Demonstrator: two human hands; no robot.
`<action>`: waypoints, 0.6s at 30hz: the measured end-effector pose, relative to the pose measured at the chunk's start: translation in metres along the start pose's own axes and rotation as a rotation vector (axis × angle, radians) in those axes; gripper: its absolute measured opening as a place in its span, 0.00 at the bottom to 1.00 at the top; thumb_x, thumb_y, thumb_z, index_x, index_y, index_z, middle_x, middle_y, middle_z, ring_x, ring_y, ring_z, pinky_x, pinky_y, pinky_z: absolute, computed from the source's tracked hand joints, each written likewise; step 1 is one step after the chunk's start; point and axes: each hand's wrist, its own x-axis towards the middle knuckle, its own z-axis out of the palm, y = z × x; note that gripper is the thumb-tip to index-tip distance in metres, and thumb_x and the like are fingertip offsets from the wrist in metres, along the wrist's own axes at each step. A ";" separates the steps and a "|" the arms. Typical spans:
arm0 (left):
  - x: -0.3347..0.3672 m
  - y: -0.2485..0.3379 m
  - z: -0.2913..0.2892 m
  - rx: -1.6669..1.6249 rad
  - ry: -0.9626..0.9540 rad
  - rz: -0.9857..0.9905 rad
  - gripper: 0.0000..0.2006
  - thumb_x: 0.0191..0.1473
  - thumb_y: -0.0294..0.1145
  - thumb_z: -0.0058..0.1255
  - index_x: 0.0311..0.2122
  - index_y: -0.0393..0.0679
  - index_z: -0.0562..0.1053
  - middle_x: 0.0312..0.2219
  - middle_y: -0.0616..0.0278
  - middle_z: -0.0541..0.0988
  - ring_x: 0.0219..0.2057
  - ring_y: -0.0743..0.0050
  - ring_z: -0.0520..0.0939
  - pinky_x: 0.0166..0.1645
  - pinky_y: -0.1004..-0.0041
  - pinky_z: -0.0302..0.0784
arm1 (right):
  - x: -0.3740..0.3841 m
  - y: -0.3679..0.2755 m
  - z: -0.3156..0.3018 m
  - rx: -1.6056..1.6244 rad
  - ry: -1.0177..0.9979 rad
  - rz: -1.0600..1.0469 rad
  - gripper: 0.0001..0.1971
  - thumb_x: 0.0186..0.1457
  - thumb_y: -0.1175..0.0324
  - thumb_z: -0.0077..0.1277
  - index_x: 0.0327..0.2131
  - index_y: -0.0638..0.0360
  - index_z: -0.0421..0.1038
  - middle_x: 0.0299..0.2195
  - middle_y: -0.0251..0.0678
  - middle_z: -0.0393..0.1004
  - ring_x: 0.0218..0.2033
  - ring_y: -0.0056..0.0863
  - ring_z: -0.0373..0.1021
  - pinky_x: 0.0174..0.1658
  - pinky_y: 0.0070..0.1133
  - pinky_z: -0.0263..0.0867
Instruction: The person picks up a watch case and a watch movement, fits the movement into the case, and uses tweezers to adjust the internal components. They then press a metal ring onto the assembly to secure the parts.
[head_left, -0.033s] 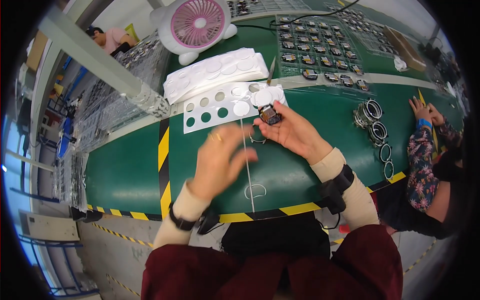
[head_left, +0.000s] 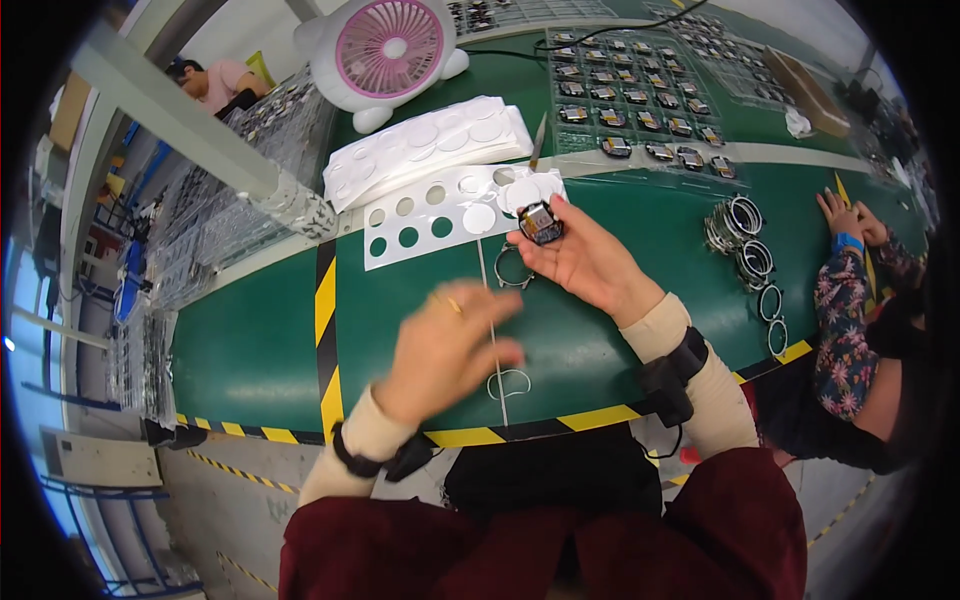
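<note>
My right hand (head_left: 590, 262) holds a small round black electronic module (head_left: 541, 223) between thumb and fingers, its component side facing up. Left of it, my left hand (head_left: 450, 345) hovers over the green table, a little blurred, with thumb and fingers apart and nothing visible in them. A metal watch-case ring (head_left: 499, 268) lies on the table just below the module, between the two hands. Nearer to me, beside my left thumb, lies a thin pale ring (head_left: 527, 378). Behind the module is a white sheet of round stickers (head_left: 460, 222), several of its circles removed, with loose white discs (head_left: 517, 195) on it.
A white and pink fan (head_left: 390, 50) and a stack of white sticker sheets (head_left: 430, 148) stand behind. Clear trays of similar modules (head_left: 640, 100) fill the back right. Several metal rings (head_left: 745, 215) lie at right, near a co-worker's arm (head_left: 845, 310). A post (head_left: 200, 120) rises at left.
My left hand has moved a little toward me, so the watch-case ring on the table shows more fully. The module in my right hand is tilted slightly differently.
</note>
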 end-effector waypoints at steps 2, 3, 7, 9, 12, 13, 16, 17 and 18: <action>-0.027 0.013 0.001 0.009 -0.131 0.018 0.13 0.42 0.31 0.55 0.37 0.44 0.72 0.30 0.60 0.72 0.33 0.62 0.75 0.34 0.70 0.71 | 0.001 0.001 0.004 0.134 -0.023 -0.036 0.20 0.58 0.59 0.39 0.47 0.65 0.59 0.39 0.48 0.69 0.37 0.31 0.69 0.39 0.24 0.69; -0.040 0.008 0.007 -0.016 -0.254 -0.012 0.11 0.42 0.28 0.55 0.34 0.43 0.72 0.29 0.60 0.73 0.32 0.62 0.75 0.33 0.70 0.71 | 0.000 0.000 0.007 0.163 -0.035 -0.045 0.20 0.59 0.59 0.39 0.48 0.64 0.57 0.40 0.49 0.67 0.38 0.31 0.69 0.40 0.24 0.69; -0.043 -0.022 0.006 -0.100 -0.343 -0.067 0.06 0.43 0.27 0.53 0.29 0.40 0.72 0.26 0.59 0.73 0.29 0.61 0.74 0.31 0.70 0.70 | -0.003 0.001 0.009 0.225 -0.052 -0.068 0.21 0.59 0.59 0.38 0.50 0.63 0.55 0.43 0.51 0.65 0.39 0.32 0.68 0.40 0.24 0.69; -0.025 -0.042 -0.002 -0.139 -0.237 -0.127 0.03 0.44 0.26 0.52 0.26 0.39 0.73 0.23 0.57 0.73 0.27 0.60 0.75 0.30 0.69 0.70 | -0.001 0.001 0.008 0.224 -0.051 -0.078 0.21 0.59 0.59 0.37 0.50 0.64 0.54 0.44 0.51 0.64 0.39 0.32 0.68 0.40 0.24 0.69; 0.018 -0.092 -0.015 -0.167 0.031 -0.283 0.03 0.46 0.23 0.50 0.25 0.36 0.73 0.22 0.59 0.74 0.23 0.64 0.74 0.29 0.73 0.70 | -0.001 0.002 0.003 0.207 -0.040 -0.074 0.21 0.59 0.59 0.37 0.51 0.64 0.53 0.44 0.52 0.64 0.40 0.33 0.68 0.41 0.25 0.69; 0.033 -0.104 -0.016 -0.154 0.062 -0.395 0.04 0.47 0.24 0.49 0.27 0.35 0.74 0.22 0.59 0.74 0.22 0.63 0.74 0.29 0.72 0.70 | -0.002 0.003 0.003 0.196 -0.035 -0.072 0.22 0.59 0.59 0.37 0.51 0.64 0.53 0.44 0.52 0.64 0.40 0.34 0.68 0.41 0.25 0.69; 0.056 -0.140 -0.008 0.027 0.149 -0.350 0.05 0.47 0.25 0.49 0.29 0.35 0.74 0.22 0.59 0.75 0.21 0.62 0.74 0.30 0.70 0.70 | -0.001 0.007 0.006 0.205 -0.040 -0.066 0.22 0.59 0.59 0.37 0.51 0.64 0.53 0.44 0.52 0.64 0.41 0.34 0.68 0.42 0.25 0.68; 0.063 -0.145 -0.001 0.177 0.191 -0.192 0.06 0.47 0.25 0.49 0.30 0.35 0.74 0.22 0.58 0.75 0.21 0.61 0.74 0.30 0.69 0.70 | 0.000 0.008 0.005 0.213 -0.030 -0.066 0.22 0.59 0.59 0.37 0.51 0.65 0.53 0.44 0.53 0.64 0.41 0.34 0.68 0.42 0.25 0.68; 0.067 -0.149 0.004 0.327 0.234 -0.033 0.07 0.47 0.26 0.49 0.32 0.35 0.75 0.22 0.58 0.75 0.21 0.61 0.74 0.30 0.68 0.70 | 0.000 0.007 0.006 0.213 -0.029 -0.070 0.22 0.59 0.59 0.37 0.51 0.65 0.53 0.44 0.53 0.64 0.41 0.34 0.68 0.42 0.25 0.68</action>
